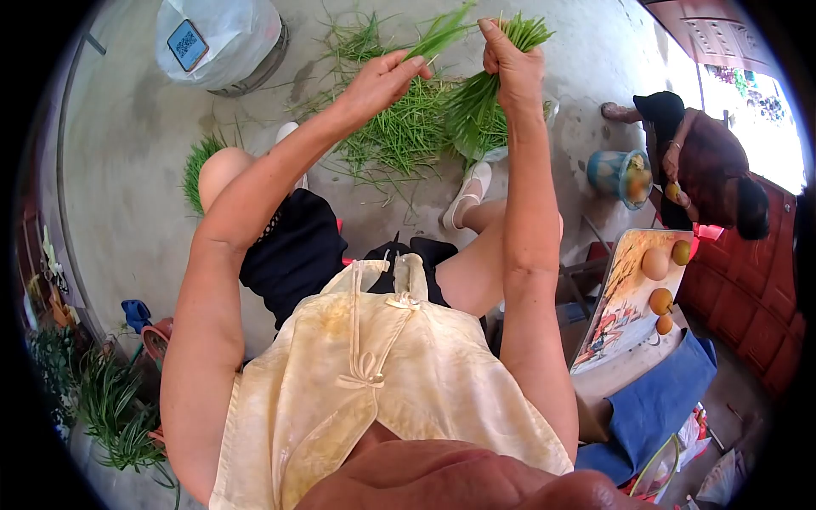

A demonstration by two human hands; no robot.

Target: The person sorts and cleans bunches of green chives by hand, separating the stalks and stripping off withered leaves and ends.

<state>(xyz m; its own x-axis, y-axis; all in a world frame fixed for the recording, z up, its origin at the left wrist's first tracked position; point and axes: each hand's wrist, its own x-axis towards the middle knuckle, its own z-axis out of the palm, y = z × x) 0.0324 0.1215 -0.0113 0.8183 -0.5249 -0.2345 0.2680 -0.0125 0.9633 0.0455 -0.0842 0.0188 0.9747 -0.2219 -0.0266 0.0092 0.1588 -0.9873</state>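
Observation:
My right hand point(515, 70) is closed around a thick bunch of garlic chives point(473, 110), its cut ends pointing up and its leaves hanging below the fist. My left hand point(389, 82) pinches a few loose chive blades point(442, 32) just to the left of that bunch. On the floor beneath both hands lies a loose pile of chives point(395, 140), with strands scattered around it. Another clump of chives point(201, 170) sits beside my left knee, partly hidden by the leg.
A phone showing a QR code point(187, 45) rests on a plastic-covered bucket point(242, 38). At right, another person point(710, 161) holds a fruit over a blue bucket point(603, 174). Round fruits point(654, 263) lie on a printed tabletop point(608, 327) near blue cloth point(659, 399). Potted plants point(119, 408) stand lower left.

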